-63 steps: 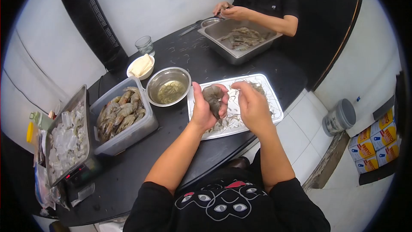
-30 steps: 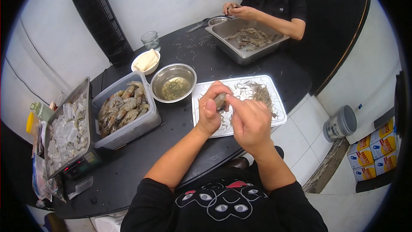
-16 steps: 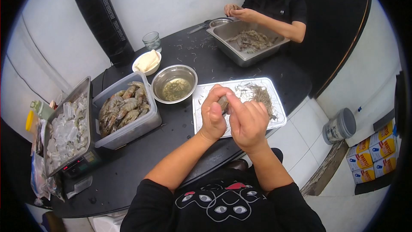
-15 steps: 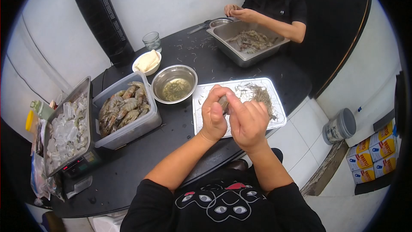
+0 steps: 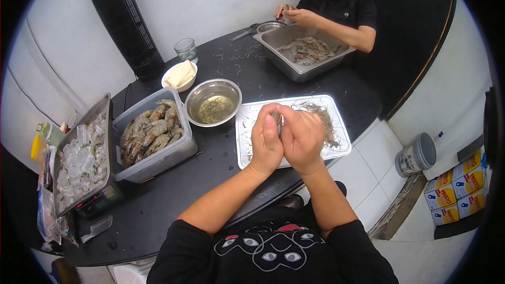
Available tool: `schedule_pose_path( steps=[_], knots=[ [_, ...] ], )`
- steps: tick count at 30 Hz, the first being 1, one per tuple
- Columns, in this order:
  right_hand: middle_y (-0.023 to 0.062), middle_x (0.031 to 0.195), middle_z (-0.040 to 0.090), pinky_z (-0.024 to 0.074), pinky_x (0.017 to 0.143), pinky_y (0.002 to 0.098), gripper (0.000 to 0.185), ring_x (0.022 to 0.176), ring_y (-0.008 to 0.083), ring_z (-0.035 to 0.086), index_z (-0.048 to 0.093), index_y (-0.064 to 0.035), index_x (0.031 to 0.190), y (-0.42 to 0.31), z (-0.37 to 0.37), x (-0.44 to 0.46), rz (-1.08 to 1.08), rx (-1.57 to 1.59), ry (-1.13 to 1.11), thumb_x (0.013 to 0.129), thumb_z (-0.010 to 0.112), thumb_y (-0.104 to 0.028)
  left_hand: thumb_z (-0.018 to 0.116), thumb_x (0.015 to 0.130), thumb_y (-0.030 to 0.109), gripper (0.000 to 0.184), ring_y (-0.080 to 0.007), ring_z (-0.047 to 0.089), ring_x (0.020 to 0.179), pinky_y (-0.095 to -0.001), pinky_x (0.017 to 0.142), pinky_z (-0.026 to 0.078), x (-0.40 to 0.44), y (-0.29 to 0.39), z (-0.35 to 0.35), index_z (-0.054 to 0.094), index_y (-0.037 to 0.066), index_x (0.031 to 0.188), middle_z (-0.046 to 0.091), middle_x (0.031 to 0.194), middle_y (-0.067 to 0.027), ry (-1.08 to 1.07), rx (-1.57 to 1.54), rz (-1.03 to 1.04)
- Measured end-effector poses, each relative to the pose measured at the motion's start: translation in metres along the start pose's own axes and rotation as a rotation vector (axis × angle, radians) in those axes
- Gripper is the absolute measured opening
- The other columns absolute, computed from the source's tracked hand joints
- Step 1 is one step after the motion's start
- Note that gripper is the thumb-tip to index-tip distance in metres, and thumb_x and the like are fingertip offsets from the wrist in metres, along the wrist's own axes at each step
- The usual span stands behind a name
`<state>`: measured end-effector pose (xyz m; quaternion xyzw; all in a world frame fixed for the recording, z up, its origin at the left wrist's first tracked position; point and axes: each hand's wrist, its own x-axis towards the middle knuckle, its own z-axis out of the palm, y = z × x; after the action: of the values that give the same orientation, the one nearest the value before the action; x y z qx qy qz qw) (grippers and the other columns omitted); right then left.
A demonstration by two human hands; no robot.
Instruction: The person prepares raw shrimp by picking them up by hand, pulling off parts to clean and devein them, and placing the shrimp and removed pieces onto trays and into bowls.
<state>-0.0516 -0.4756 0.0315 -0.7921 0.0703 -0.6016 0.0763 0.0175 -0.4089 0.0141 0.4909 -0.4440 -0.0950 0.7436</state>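
Observation:
My left hand (image 5: 266, 141) is closed around a shrimp (image 5: 278, 121), of which only a greyish strip shows between the hands. Pressed close against it, my right hand (image 5: 303, 139) has its fingers curled and its thumb and forefinger at the same shrimp; its fingertips are partly hidden. Both hands are over a white tray (image 5: 243, 150) that bears a heap of thin shrimp trimmings (image 5: 327, 121) at its right. Left of the tray stands a metal bowl (image 5: 192, 111) with cloudy liquid and dark bits. A clear plastic tub (image 5: 171, 155) holds several whole shrimp.
At far left, a tray of ice and shrimp (image 5: 81, 163) rests on a scale (image 5: 102, 200). A white bowl with a cloth (image 5: 180, 75) and a glass (image 5: 185, 50) stand behind. Across the table, a person (image 5: 342, 16) handles something beside a steel pan of shrimp (image 5: 300, 73).
My hands have drawn together, the right moving in against the left and turning around the shrimp. The other person's hands have shifted slightly.

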Motion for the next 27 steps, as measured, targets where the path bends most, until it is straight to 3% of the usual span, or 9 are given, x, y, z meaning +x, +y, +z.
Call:
schedule_pose_path(
  steps=[4,10,13,16,27],
  knots=[
    [0.0086,0.066,0.058,0.0418,0.058,0.0348,0.024,0.059,0.0256,0.056,0.065,-0.0058,0.099,-0.007,0.0,0.0,0.178,0.159,-0.014,0.078,0.056,0.0,0.029,0.099,0.045,0.052,-0.0167,0.052,0.093,-0.0296,0.084,0.042,-0.001,-0.014,-0.001,0.052,0.0,0.109,0.056,0.097,-0.0092,-0.015,-0.11,-0.044],
    [0.0063,0.08,0.066,0.0477,0.064,0.0289,0.018,0.068,0.0147,0.06,0.064,-0.0009,0.103,-0.011,-0.002,-0.008,0.638,0.633,-0.078,0.091,0.051,-0.004,0.03,0.097,0.055,0.059,-0.0095,0.05,0.076,-0.0224,0.065,0.042,-0.001,-0.019,-0.002,0.051,0.001,0.109,0.054,0.089,-0.0049,-0.032,-0.188,-0.105],
    [0.0019,0.081,0.064,0.046,0.06,0.0239,0.019,0.069,0.0074,0.056,0.064,0.0003,0.105,-0.01,-0.005,-0.006,0.708,0.778,-0.089,0.094,0.05,-0.006,0.029,0.096,0.059,0.062,-0.0076,0.046,0.064,-0.0212,0.054,0.037,0.0,-0.018,-0.003,0.052,0.003,0.107,0.051,0.081,-0.0026,-0.077,-0.241,-0.143],
    [0.0015,0.083,0.063,0.0438,0.057,0.0198,0.02,0.066,0.0046,0.053,0.064,0.0005,0.106,-0.007,-0.008,-0.006,0.86,0.894,-0.126,0.094,0.05,-0.008,0.028,0.095,0.061,0.063,-0.0091,0.045,0.059,-0.0231,0.051,0.036,0.001,-0.023,-0.003,0.052,0.004,0.106,0.049,0.076,-0.0021,-0.097,-0.334,-0.171],
    [0.0031,0.085,0.063,0.0454,0.056,0.0194,0.02,0.064,0.0048,0.054,0.063,0.0021,0.105,-0.002,-0.014,-0.001,0.952,1.085,-0.137,0.094,0.051,-0.008,0.027,0.095,0.06,0.063,-0.01,0.047,0.059,-0.0227,0.051,0.037,0.004,-0.028,-0.008,0.053,0.003,0.106,0.048,0.076,-0.0029,-0.143,-0.421,-0.209]
  ],
)
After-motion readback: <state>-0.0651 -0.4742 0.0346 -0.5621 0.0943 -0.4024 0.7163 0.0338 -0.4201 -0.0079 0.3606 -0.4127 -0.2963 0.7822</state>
